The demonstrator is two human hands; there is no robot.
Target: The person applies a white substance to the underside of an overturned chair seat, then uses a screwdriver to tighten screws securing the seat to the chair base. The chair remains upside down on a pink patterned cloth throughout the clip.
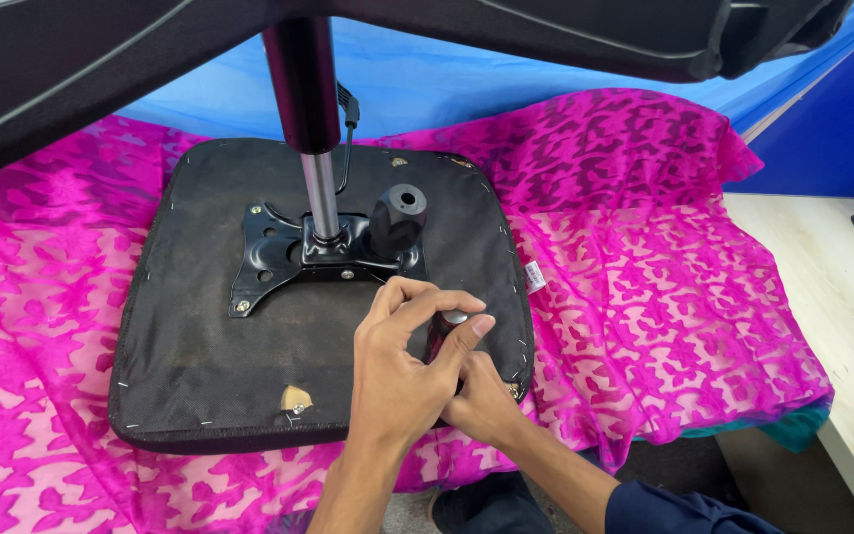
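An upturned black chair seat lies on a pink patterned cloth. A black metal plate is bolted to its underside, with a chrome gas column rising from it and a black round knob beside it. My left hand is wrapped around a dark tool handle with a grey end, at the seat's near right part. My right hand sits just below and behind it, fingers closed at the tool's lower part. The tool's tip is hidden.
The chair's black base legs hang across the top of the view. A small tear with a screw shows near the seat's front edge. A pale desk with a cable hole stands at the right, next to a blue partition.
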